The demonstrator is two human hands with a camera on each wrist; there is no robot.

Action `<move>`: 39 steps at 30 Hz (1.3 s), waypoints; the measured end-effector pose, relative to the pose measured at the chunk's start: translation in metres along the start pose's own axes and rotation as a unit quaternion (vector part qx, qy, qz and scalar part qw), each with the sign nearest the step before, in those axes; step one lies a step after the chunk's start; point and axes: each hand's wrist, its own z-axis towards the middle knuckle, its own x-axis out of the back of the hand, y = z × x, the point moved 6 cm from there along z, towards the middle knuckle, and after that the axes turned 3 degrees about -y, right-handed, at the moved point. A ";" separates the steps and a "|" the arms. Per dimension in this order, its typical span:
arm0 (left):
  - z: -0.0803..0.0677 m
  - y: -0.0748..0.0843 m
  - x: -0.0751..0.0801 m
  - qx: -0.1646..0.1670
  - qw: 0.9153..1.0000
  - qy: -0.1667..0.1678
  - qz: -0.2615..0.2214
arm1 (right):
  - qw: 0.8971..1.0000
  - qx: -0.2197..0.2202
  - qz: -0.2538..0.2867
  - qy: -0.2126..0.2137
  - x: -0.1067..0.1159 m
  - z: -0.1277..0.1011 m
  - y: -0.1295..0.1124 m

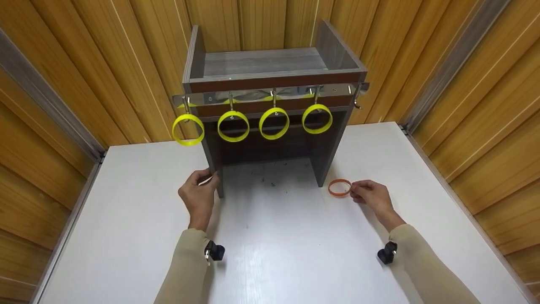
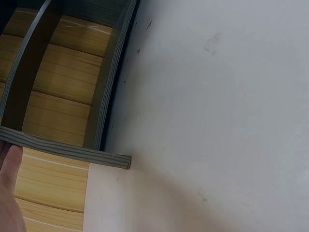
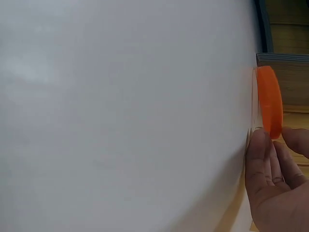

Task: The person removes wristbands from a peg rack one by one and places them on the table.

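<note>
The orange ring (image 1: pixel 339 187) lies on the table (image 1: pixel 126 219), pinched at its 3 o'clock rim by the right hand (image 1: pixel 371 196). It is judged light, thin and flexible. The rack (image 1: pixel 274 105) leg is gripped by the left hand (image 1: pixel 199 192).

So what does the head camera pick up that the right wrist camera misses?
Only the head view shows the four yellow rings hanging from hooks, the whole shelf unit, and the left hand holding the unit's side panel. Only the right wrist view shows close up the fingertips pinching the orange ring's edge, with the ring on the table. Both show the right hand, the orange ring and the white table.
</note>
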 end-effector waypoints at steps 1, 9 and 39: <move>0.000 0.000 0.000 0.001 1.000 0.000 0.000 | 1.000 0.000 -0.005 0.002 0.001 -0.001 0.000; 0.000 0.003 0.002 -0.025 1.000 0.009 -0.006 | 1.000 0.019 0.000 0.014 0.010 -0.002 -0.008; 0.001 -0.001 0.000 -0.004 1.000 0.010 -0.005 | 0.967 0.221 0.125 -0.023 -0.016 -0.042 -0.137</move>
